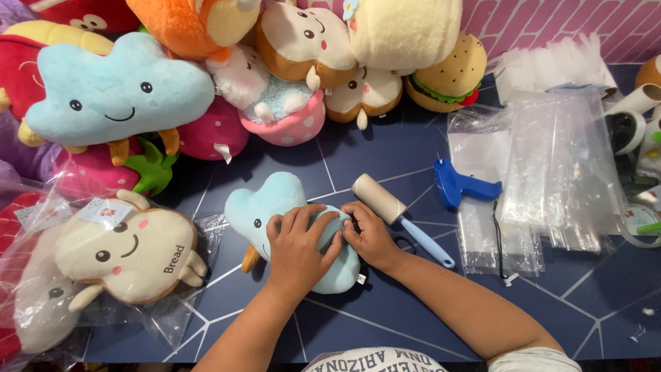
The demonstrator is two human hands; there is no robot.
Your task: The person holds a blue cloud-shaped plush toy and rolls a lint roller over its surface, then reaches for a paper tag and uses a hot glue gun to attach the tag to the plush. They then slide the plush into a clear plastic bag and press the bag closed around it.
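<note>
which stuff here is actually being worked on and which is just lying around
In hand: light blue cloud plush, pressed flat by left hand and right hand.

Lying about: lint roller, blue tagging gun, clear plastic bags, bagged bread plush, plush pile.

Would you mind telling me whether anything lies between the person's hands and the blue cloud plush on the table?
Nothing visible does. The left hand lies flat on the blue cloud plush and the right hand touches its edge. The lint roller lies just beside the right hand.
</note>
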